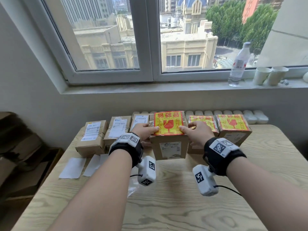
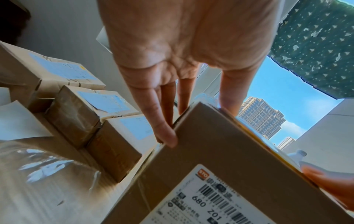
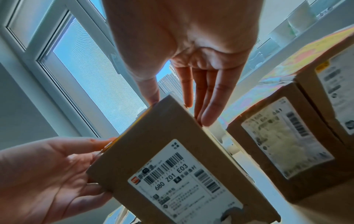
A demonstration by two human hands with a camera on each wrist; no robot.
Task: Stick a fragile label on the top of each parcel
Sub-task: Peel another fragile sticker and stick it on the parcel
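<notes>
head cam: i'm holding the middle parcel (image 1: 168,147) between both hands, in front of the row on the table (image 1: 183,205); the fragile label (image 1: 168,123) lies flat on its top; left hand (image 1: 145,130) and right hand (image 1: 196,132) each press a thumb on a near corner of it; the box looks lifted, can't swear to it.
left wrist cam: left hand (image 2: 182,60) has its thumb on the top edge and its fingers (image 2: 164,133) down the side, pinching that edge.
right wrist cam: right hand (image 3: 191,45) clamps the opposite edge the same way; labelled parcels (image 3: 277,144) sit just beside.

You've a yellow label (image 1: 168,123) with red print on the brown parcel (image 1: 156,147), over a pale wood-grain table (image 1: 183,205).
</notes>
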